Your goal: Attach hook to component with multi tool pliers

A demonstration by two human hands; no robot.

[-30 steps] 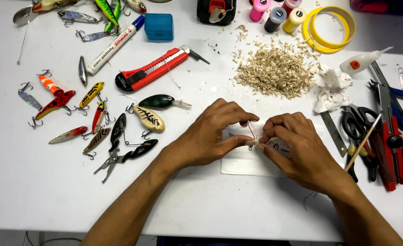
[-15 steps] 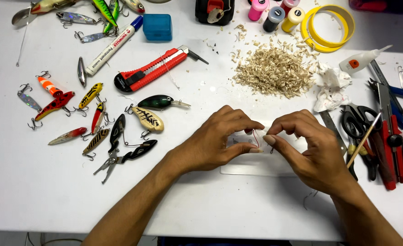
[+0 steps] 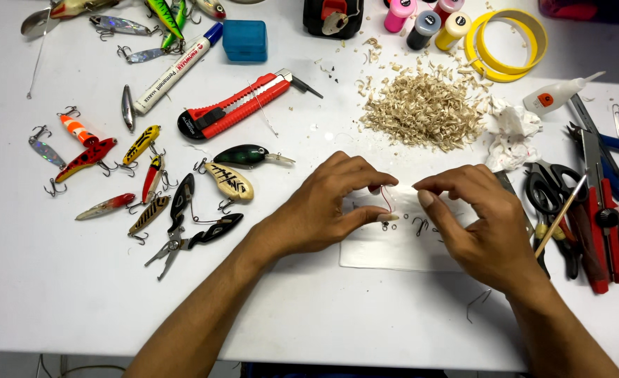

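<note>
While both hands work over the white pad (image 3: pixel 393 252), the left hand (image 3: pixel 327 210) pinches a small pale lure body (image 3: pixel 388 217) between thumb and forefinger, fingers narrow and closed on it, with a thin red wire loop (image 3: pixel 385 198) rising just above the fingertips. The right hand (image 3: pixel 477 224) holds its thumb and forefinger pinched together just beside the loop; whether they grip anything cannot be told (any part there is too small to resolve). Treble hooks (image 3: pixel 421 225) and small split rings (image 3: pixel 402 218) lie loose on the pad directly below the right fingertips. Probable faults: a fingertip may catch a hook point, because the barbs lie so close under the working fingers; the lure body may slip from the pinch, because the grip area is small; a dropped ring may be lost among the wood shavings (image 3: pixel 421 112) beyond the fingertips.
</note>
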